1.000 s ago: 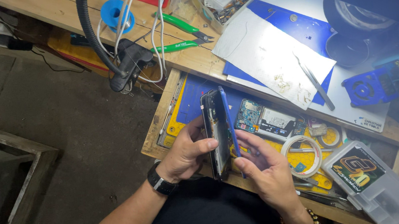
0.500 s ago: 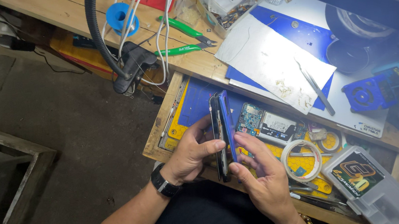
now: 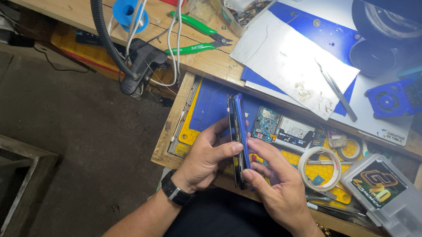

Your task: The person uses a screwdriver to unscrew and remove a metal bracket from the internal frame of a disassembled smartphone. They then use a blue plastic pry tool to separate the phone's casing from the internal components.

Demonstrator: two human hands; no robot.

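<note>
Both my hands hold a smartphone (image 3: pixel 238 126) edge-on over a pulled-out drawer. Its blue back cover stands slightly apart from the dark body. My left hand (image 3: pixel 205 156), with a black watch on the wrist, grips the phone from the left, thumb across its edge. My right hand (image 3: pixel 276 183) holds it from the right, fingers pressed on the blue cover near the lower end. Just right of the phone lies an opened phone board (image 3: pixel 284 130) on a blue and yellow work mat (image 3: pixel 205 109).
A tape roll (image 3: pixel 320 167) and a clear plastic box (image 3: pixel 395 197) lie in the drawer at right. On the wooden bench above are green cutters (image 3: pixel 199 34), a white tissue (image 3: pixel 292 62) with tweezers (image 3: pixel 337 91), a blue fan (image 3: pixel 390 99), a blue spool (image 3: pixel 129 9) and a clamped black hose (image 3: pixel 115 46).
The view has shifted a little. My hands keep the phone upright, and my right fingers have slid slightly along its blue cover.
</note>
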